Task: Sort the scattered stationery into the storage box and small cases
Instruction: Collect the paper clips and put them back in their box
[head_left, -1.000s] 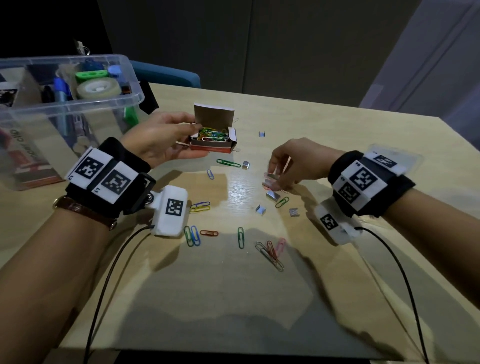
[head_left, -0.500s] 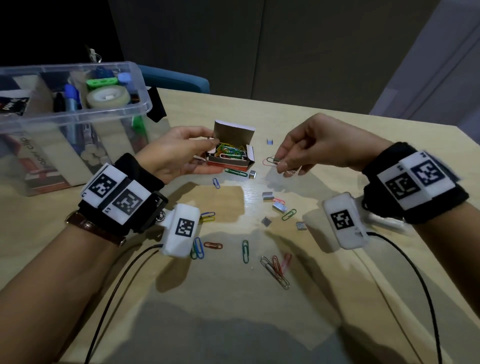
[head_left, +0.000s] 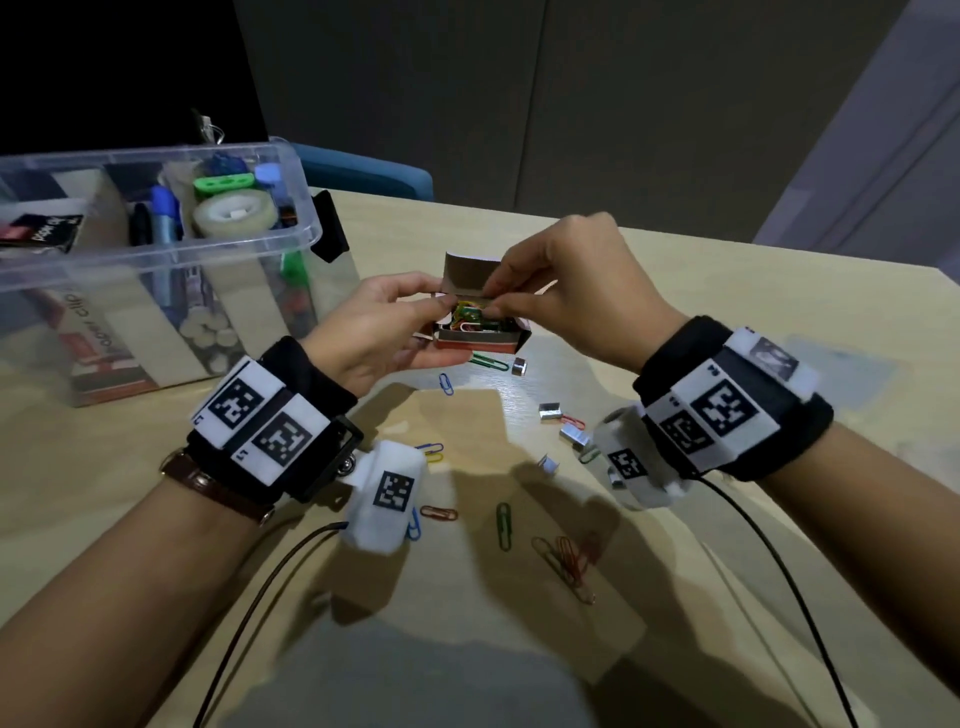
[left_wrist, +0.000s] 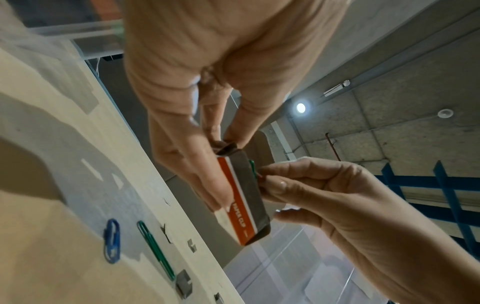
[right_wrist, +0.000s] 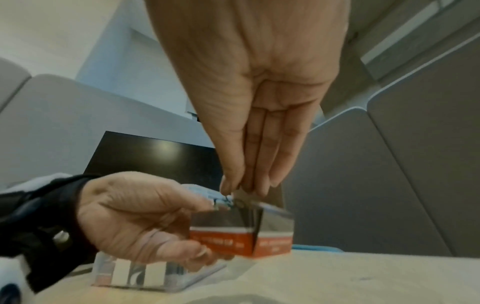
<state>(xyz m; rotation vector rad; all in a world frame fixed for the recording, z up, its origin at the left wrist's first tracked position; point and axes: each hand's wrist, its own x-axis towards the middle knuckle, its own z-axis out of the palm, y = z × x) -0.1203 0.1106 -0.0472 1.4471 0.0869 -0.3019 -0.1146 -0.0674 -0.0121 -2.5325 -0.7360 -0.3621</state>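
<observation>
1. Now the right hand (head_left: 566, 291) sits over the open paper clip box (head_left: 480, 332), its thumb and fingertips pinched narrow on a paper clip at the box's mouth; half a second ago that hand was beside the box with the clip in the air, and a second ago it was down among the loose pieces on the table (head_left: 727, 312).
2. Meanwhile the left hand (head_left: 384, 332) holds the box just above the table, fingers under its base and thumb at its near end, much as in both earlier views.
3. From the left wrist view, a red clip (left_wrist: 261, 177) shows between the right thumb and forefinger, touching the box edge beside a green one already inside.
4. So this clip looks to be at the point of release; whether it has left the fingers I cannot tell.
5. Still on the table are many coloured paper clips (head_left: 503, 525) and several small staple blocks (head_left: 550, 411), all well apart from the clear storage box (head_left: 291, 244) at far left.
6. Judging by that, the sorting is far from finished, and the staples need their own case.
</observation>
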